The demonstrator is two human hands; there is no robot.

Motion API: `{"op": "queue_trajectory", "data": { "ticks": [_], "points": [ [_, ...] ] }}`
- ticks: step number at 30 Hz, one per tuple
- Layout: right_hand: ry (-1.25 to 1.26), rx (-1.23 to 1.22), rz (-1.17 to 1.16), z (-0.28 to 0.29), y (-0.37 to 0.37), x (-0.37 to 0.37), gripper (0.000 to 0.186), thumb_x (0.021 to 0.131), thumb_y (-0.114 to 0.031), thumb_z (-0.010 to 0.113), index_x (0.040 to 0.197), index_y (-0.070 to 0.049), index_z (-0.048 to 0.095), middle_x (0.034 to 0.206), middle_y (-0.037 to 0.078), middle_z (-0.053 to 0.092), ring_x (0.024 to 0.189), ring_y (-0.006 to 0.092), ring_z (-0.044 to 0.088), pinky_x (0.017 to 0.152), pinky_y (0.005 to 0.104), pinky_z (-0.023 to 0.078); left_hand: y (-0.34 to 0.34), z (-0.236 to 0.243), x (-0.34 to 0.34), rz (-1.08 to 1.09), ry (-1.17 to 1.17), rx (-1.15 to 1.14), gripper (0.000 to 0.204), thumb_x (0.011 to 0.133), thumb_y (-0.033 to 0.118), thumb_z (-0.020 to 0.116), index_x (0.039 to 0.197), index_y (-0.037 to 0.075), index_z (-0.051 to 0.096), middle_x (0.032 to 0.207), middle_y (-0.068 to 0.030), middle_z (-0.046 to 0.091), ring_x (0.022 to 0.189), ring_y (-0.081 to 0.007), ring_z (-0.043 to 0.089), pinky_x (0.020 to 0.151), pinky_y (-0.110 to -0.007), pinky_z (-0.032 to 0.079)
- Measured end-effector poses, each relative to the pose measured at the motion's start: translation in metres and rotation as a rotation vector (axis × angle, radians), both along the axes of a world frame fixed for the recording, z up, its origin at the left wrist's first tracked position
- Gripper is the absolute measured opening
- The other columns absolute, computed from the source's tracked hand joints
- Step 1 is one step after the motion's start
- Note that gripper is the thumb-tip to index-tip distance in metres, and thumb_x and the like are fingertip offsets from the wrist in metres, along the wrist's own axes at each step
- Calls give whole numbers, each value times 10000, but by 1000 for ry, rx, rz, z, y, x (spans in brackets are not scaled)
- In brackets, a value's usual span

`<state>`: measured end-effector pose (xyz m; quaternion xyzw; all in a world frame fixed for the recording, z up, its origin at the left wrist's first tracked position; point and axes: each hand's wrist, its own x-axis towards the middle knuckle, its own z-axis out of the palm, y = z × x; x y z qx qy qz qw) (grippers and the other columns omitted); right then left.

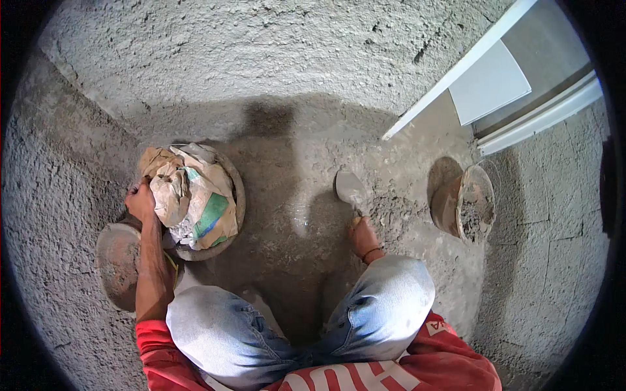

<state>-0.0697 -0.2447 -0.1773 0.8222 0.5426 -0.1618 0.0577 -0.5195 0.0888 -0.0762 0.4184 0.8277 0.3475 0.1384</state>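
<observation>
At the left, my left hand (140,201) has its fingers closed on the edge of a crumpled brown paper bag (171,189). The bag, with a green and blue patch, is bunched up in a round, mortar-crusted tub (240,195). Grey-white material shows beside the paper. My right hand (366,238) is wrapped round the handle of a trowel (351,187), low over the floor right of the middle. The trowel's rounded grey blade points away from me, its face smeared. Part of the handle is hidden in my grip.
A dirty bucket (116,264) stands beside my left forearm. Another bucket (448,203), crusted inside, leans or lies by the right wall. Crumbled mortar (398,212) lies right of the trowel. Rough plastered walls (261,52) surround me; a white-framed doorway (456,75) opens at the far right.
</observation>
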Motion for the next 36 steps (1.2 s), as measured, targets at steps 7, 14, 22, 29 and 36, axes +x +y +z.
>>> {"op": "queue_trajectory", "data": {
  "ticks": [7, 14, 22, 29, 36],
  "points": [
    [187, -24, -431, -8, -8, -11, 436, 917, -309, 480, 1123, 65, 392, 873, 265, 631, 849, 435, 617, 706, 536, 478, -6, 1, -22, -15, -13, 73, 461, 686, 408, 656, 898, 1, 694, 879, -213, 677, 873, -355, 638, 796, -396, 460],
    [235, 133, -403, -23, 81, 34, 416, 902, -326, 507, 1059, 60, 503, 872, 256, 632, 865, 426, 613, 723, 494, 488, -5, 5, -13, -19, 44, 6, 464, 693, 411, 659, 895, -6, 691, 859, -215, 675, 831, -356, 639, 782, -394, 462],
    [282, 51, -453, 11, 11, -1, 471, 905, -300, 489, 1156, 89, 400, 883, 321, 607, 840, 481, 595, 744, 525, 474, -2, 2, -4, 23, -16, 90, 423, 693, 379, 664, 822, -23, 690, 823, -205, 679, 814, -354, 639, 762, -387, 461],
    [343, -81, -520, -10, 11, 32, 604, 885, -331, 513, 1268, 89, 310, 995, 334, 599, 981, 465, 577, 847, 503, 459, -14, 20, 0, -19, -29, 74, 427, 668, 383, 670, 784, -27, 675, 769, -201, 667, 772, -325, 635, 738, -383, 458],
    [403, 181, -407, 22, -4, -23, 403, 894, -278, 548, 1121, 16, 389, 890, 242, 602, 821, 399, 609, 735, 464, 461, -12, 14, -7, 28, 7, 59, 415, 659, 394, 676, 795, 3, 698, 807, -204, 676, 807, -339, 645, 768, -388, 464]
  ]
}}
